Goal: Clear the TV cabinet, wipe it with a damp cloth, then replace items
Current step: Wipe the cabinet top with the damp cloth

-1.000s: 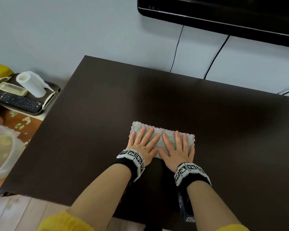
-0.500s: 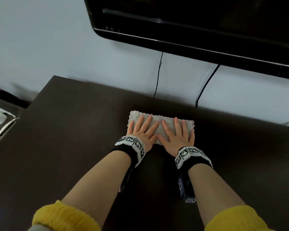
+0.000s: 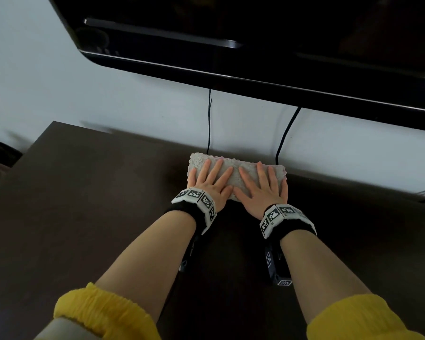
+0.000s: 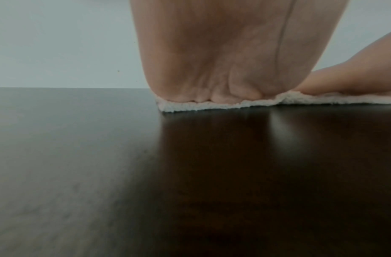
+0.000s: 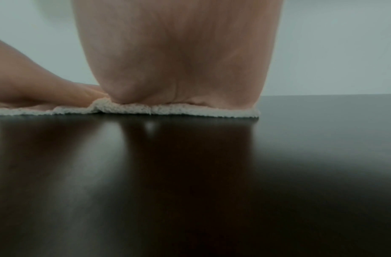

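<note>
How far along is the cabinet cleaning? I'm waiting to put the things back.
Clearing looks done: nothing but the cloth lies on the visible part of the dark cabinet top. Wiping is in hand: the left hand and right hand press flat on the cloth at the back edge, by the wall. Replacing the items is still left.

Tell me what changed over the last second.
Both hands, left hand and right hand, pushed the cloth away across the cabinet top to its back edge by the wall. Nothing taken or released; palms remain flat, side by side on the cloth.
</note>
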{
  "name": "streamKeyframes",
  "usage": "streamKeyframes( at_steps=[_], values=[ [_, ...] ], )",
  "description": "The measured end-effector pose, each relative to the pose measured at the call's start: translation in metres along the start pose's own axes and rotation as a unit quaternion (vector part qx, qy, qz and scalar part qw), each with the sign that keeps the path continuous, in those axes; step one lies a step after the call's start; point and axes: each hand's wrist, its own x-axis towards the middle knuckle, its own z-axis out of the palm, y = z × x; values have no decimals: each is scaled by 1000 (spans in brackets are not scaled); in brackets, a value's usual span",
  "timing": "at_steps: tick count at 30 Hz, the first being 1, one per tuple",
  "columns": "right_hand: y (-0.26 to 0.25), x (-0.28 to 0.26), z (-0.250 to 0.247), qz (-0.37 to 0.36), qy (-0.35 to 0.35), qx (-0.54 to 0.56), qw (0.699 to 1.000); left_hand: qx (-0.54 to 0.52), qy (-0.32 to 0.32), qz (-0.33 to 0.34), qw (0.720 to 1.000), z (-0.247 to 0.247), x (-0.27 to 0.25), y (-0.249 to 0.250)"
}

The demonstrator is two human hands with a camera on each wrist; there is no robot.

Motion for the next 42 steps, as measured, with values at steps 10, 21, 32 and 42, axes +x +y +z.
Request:
streamKeyframes(
  at_steps=[10,21,32,42],
  values=[
    [-2,-51,30,15,12,-10,1000,19,-22,25,999,18,-46,4],
    [-35,-186,110,22,3,15,1000,32,-30,35,998,80,-189,-13],
    [-66,-351,204,38,4,16,999,30,-77,48,995,153,-366,-24],
    [-22,-416,235,19,-26,-12,999,14,-125,68,990,184,-433,12]
  ],
)
